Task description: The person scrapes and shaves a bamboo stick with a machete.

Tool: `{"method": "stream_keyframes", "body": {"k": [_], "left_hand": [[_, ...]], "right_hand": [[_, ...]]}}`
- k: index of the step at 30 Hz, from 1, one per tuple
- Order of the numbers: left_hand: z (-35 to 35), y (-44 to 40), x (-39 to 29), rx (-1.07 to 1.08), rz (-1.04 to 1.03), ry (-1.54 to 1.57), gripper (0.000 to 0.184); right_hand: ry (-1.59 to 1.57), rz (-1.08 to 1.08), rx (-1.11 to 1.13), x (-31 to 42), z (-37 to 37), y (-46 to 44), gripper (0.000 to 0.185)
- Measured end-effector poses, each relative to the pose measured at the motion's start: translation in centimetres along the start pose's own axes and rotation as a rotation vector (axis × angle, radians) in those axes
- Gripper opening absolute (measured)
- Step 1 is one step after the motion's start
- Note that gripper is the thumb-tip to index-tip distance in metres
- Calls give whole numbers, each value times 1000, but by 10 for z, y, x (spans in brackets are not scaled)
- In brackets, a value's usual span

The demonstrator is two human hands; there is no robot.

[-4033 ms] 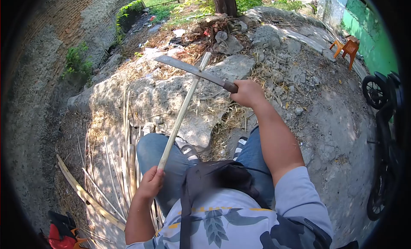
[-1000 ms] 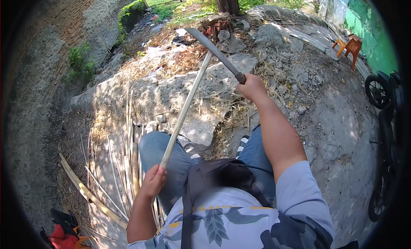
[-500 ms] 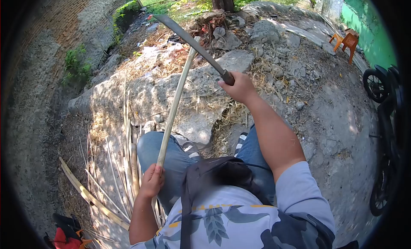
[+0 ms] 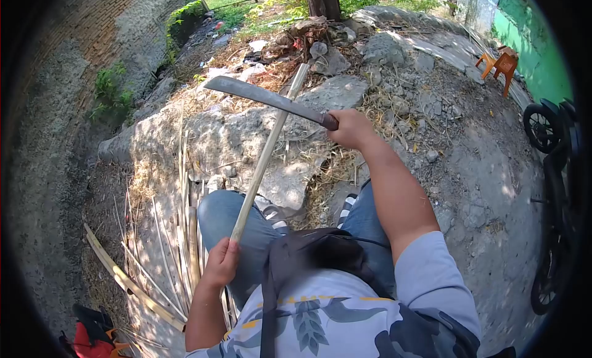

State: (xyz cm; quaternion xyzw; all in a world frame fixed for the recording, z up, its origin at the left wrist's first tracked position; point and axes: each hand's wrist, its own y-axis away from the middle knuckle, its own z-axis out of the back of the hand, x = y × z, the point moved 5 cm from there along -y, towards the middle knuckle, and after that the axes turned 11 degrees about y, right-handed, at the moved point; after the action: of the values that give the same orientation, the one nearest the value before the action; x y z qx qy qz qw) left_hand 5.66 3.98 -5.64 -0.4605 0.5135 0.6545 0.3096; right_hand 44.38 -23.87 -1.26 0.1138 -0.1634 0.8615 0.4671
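Left hand closed round the near end of a long, straight, pale wooden strip, which slants far and slightly right. Right hand gripping the handle end of a long, brown-handled grey metal machete; it points left, crossing over the strip's far part, contact unclear. Thin, pale wooden sticks lie left of the strip.
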Motion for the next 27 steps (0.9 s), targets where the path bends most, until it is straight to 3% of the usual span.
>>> {"method": "stream_keyframes", "body": {"k": [6, 14, 21, 27], "left_hand": [[3, 0, 1, 27, 120, 112, 32], [1, 0, -2, 14, 132, 73, 31], [2, -5, -2, 25, -44, -158, 32], [-1, -1, -7, 10, 130, 37, 31]], "right_hand": [[125, -12, 36, 9, 10, 8, 20], [321, 459, 191, 78, -10, 26, 21], [-41, -130, 118, -6, -2, 4, 19], [159, 3, 176, 10, -1, 9, 22]]}}
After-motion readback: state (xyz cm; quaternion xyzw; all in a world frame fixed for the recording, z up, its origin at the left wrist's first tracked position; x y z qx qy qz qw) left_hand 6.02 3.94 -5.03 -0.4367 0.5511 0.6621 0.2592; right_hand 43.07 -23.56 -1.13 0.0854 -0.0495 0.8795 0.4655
